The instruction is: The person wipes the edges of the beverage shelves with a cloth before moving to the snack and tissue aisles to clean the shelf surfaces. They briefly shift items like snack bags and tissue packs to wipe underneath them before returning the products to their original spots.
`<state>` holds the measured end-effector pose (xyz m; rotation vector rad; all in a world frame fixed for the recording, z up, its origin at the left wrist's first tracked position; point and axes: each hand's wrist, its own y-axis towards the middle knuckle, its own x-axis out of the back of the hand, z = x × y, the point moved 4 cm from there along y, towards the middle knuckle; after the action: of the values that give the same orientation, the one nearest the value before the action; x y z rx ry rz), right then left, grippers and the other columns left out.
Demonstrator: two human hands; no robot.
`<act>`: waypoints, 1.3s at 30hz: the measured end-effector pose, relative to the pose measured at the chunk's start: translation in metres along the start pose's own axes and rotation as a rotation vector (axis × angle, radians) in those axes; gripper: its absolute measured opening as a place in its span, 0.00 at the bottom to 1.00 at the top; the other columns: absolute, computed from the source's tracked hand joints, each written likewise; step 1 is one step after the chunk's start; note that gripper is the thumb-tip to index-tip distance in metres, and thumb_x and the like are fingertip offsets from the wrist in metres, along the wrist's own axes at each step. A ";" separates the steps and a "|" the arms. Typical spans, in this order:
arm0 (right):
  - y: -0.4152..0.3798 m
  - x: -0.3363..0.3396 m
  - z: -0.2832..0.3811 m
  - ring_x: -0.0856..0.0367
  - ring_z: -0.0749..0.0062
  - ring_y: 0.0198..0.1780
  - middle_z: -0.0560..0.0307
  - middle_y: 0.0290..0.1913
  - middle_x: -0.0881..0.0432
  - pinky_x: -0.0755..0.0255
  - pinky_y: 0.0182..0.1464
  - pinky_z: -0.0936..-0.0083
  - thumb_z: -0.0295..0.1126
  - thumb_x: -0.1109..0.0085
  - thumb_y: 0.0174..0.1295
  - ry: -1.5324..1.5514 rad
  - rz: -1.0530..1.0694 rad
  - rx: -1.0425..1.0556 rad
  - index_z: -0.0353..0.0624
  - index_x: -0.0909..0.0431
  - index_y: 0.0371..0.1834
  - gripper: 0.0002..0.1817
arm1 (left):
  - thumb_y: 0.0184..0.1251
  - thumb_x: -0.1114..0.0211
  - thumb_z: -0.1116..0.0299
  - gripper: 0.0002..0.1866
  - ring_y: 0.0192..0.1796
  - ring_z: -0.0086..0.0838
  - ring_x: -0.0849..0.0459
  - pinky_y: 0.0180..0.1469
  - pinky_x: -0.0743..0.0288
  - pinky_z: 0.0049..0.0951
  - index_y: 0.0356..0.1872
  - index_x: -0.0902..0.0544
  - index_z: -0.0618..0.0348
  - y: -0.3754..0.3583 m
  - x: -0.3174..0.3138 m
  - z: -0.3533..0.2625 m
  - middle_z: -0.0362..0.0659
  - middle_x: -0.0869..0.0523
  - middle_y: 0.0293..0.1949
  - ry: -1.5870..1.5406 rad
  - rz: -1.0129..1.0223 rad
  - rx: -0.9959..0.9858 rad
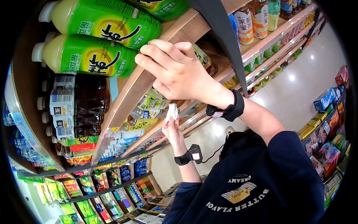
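Observation:
My right hand [171, 71] is closed at the wooden shelf edge [126, 89], back of the hand to the camera, with curled fingers against the edge beside the base of a green-labelled bottle [89, 56]. The thumb is bent on the other side. Farther off, my left hand [172, 125] pinches a small white crumpled piece [172, 112], like tissue or cloth, between its fingertips. That hand is near the lower shelf fronts and touches no bottle that I can make out. Black straps with small devices sit on both wrists.
Dark tea bottles [80, 108] stand beside the green-labelled ones. A dark grey upright panel [223, 41] stands close to my right forearm. More shelves carry drinks and packets [130, 194]. Across the tiled floor [294, 74] is a rack of boxes and bags [328, 149].

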<state>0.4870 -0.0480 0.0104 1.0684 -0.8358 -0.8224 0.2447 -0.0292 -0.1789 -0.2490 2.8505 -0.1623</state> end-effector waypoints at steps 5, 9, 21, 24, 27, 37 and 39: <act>-0.001 -0.001 0.001 0.30 0.74 0.58 0.65 0.53 0.26 0.46 0.52 0.70 0.35 0.41 0.38 -0.040 -0.021 -0.013 0.50 0.24 0.51 0.29 | 0.64 0.41 0.79 0.03 0.29 0.27 0.17 0.29 0.19 0.25 0.37 0.24 0.66 0.008 -0.015 0.007 0.47 0.16 0.35 -0.024 0.184 0.050; 0.000 -0.001 0.004 0.30 0.73 0.58 0.64 0.52 0.26 0.47 0.53 0.69 0.34 0.43 0.38 -0.075 -0.033 -0.042 0.50 0.23 0.50 0.27 | 0.65 0.39 0.76 0.03 0.19 0.23 0.24 0.18 0.28 0.22 0.34 0.24 0.65 0.006 -0.034 0.009 0.44 0.18 0.27 0.019 0.159 0.143; 0.002 -0.003 0.008 0.28 0.71 0.55 0.65 0.47 0.23 0.47 0.54 0.69 0.29 0.48 0.42 -0.259 -0.170 -0.017 0.52 0.23 0.42 0.20 | 0.64 0.43 0.83 0.08 0.34 0.26 0.20 0.39 0.19 0.21 0.43 0.27 0.72 0.026 0.010 0.009 0.47 0.19 0.36 -0.630 0.335 0.679; 0.003 -0.003 0.010 0.29 0.70 0.55 0.64 0.46 0.23 0.46 0.54 0.68 0.29 0.50 0.42 -0.288 -0.182 -0.004 0.51 0.23 0.42 0.19 | 0.60 0.43 0.86 0.10 0.33 0.27 0.20 0.38 0.19 0.22 0.43 0.28 0.75 0.040 0.036 -0.014 0.48 0.19 0.36 -0.724 0.371 0.711; 0.004 -0.003 0.013 0.29 0.70 0.55 0.64 0.46 0.23 0.46 0.54 0.67 0.28 0.51 0.43 -0.310 -0.181 -0.015 0.51 0.23 0.41 0.18 | 0.59 0.47 0.87 0.08 0.29 0.26 0.23 0.35 0.19 0.21 0.40 0.29 0.74 0.032 0.044 -0.044 0.47 0.23 0.29 -0.879 0.284 0.781; 0.006 -0.004 0.021 0.30 0.59 0.59 0.52 0.50 0.22 0.44 0.61 0.67 0.24 0.57 0.46 -0.390 -0.143 -0.011 0.41 0.23 0.45 0.21 | 0.63 0.45 0.84 0.07 0.38 0.31 0.21 0.44 0.19 0.24 0.42 0.28 0.75 0.046 0.131 -0.091 0.50 0.20 0.37 -0.896 0.179 0.318; 0.005 -0.005 0.015 0.29 0.61 0.58 0.57 0.50 0.21 0.43 0.59 0.66 0.25 0.56 0.48 -0.360 -0.166 0.007 0.46 0.23 0.45 0.20 | 0.65 0.45 0.81 0.08 0.37 0.30 0.21 0.47 0.18 0.25 0.43 0.29 0.74 0.053 0.159 -0.091 0.49 0.20 0.37 -0.856 0.081 0.204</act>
<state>0.4721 -0.0481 0.0184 1.0202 -1.0608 -1.1752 0.0608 0.0016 -0.1409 -0.1162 1.9741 -0.2534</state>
